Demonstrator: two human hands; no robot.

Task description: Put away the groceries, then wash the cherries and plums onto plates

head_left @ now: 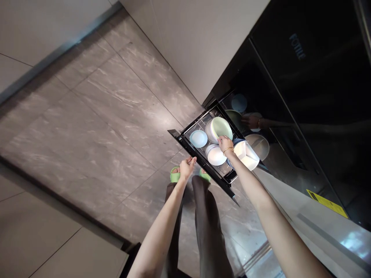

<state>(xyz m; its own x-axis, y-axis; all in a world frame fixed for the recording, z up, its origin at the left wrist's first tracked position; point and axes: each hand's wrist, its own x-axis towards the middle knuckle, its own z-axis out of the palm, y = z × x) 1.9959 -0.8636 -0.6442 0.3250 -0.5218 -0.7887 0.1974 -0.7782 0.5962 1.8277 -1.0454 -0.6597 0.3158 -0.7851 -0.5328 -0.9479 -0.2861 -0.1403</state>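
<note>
Green bowl [220, 127] stands in the drawer [199, 124], its rim pinched by the right hand [225, 143]; left hand [187, 166] at drawer front, grip unclear. Seemingly grasping stage; lifting needs clearance from white bowl [216, 156]

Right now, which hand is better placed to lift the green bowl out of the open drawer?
Right. The right hand already rests on the rim of the green bowl inside the drawer. The left hand sits by the drawer's front edge, apart from the dishes.
</note>
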